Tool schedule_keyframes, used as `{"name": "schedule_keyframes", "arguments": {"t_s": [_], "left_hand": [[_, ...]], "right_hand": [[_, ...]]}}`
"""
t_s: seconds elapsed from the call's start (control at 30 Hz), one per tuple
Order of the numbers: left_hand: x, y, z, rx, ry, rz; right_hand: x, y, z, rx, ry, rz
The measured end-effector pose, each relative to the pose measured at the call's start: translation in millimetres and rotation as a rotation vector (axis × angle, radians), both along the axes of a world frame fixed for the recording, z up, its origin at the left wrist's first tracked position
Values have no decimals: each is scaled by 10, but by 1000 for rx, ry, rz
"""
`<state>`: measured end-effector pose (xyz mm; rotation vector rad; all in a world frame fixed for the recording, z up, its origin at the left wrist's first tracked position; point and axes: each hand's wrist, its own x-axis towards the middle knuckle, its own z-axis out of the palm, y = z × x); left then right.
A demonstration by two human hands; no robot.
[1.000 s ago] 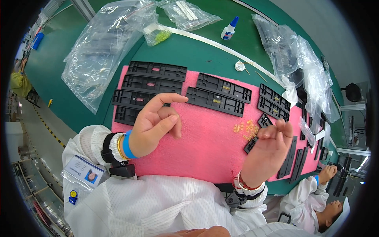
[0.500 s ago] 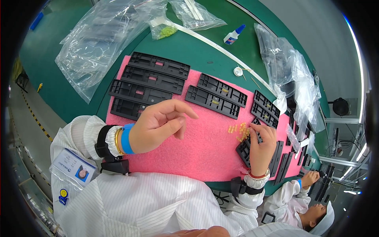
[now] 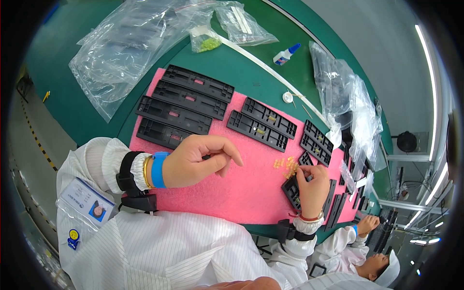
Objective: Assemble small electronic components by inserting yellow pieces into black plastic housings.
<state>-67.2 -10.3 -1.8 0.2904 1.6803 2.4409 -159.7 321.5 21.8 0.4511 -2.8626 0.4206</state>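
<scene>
Yellow bits [image 3: 286,165], a small heap of tiny parts, lie on the pink foam mat [image 3: 232,193], just beside the right hand [image 3: 313,186]. One second ago this hand was raised above the mat with the fingers loose; now it has come down and rests on a black tray [image 3: 291,189] at the right side of the mat, with the fingertips bent together at the edge of the heap. I cannot tell if a bit is already pinched between them. The left hand [image 3: 200,159] has also sunk lower and hovers over the mat, half curled, holding nothing, near the long black trays [image 3: 186,104]. In my judgement the picking of bits for the tray under the hand is now starting.
</scene>
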Motion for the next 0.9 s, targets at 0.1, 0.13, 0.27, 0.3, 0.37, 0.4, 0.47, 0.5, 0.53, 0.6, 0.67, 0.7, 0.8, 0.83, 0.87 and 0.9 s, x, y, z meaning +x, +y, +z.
{"name": "schedule_keyframes", "arguments": {"t_s": [0.1, 0.13, 0.27, 0.3, 0.37, 0.4, 0.47, 0.5, 0.53, 0.6, 0.67, 0.7, 0.8, 0.83, 0.87, 0.9], "left_hand": [[25, 35, -49, -9, -21, 21], [42, 39, -51, -31, -3, 24], [-19, 58, -32, -123, 59, -38], [-15, 47, -55, -154, 76, -106], [-11, 46, -108, -162, 116, -80], [-3, 15, -109, -235, 186, -131], [-6, 31, -158, -312, 314, -178], [3, 26, -167, -322, 307, -154], [-4, 29, -156, -370, 321, -195], [30, 61, -170, -450, 305, -193], [17, 114, -234, -351, 417, -188], [23, 133, -242, -335, 434, -198], [6, 190, -273, -302, 447, -248], [18, 221, -283, -355, 439, -213], [18, 257, -308, -315, 404, -258], [9, 269, -319, -263, 369, -313]], "right_hand": [[-14, -28, -24, 28, -22, -4], [-23, -69, -10, 41, -38, 10], [-17, -30, -5, 20, -47, -32], [-46, -48, -38, 8, -46, -11], [-62, -110, -12, 16, -77, -31], [-91, -103, -40, 27, -71, -13], [-85, -72, -69, 6, 4, -12], [-110, -94, -84, -19, 80, -29], [-55, -182, -20, -94, 81, -86], [79, -401, 60, -221, 46, -44], [261, -502, -9, -326, 15, 59], [340, -539, -84, -351, -21, 139], [336, -606, -272, -437, -127, 393], [114, -599, -337, -395, 119, 689], [-156, -585, -385, -336, 383, 958], [-407, -574, -407, -259, 658, 1199]]}}
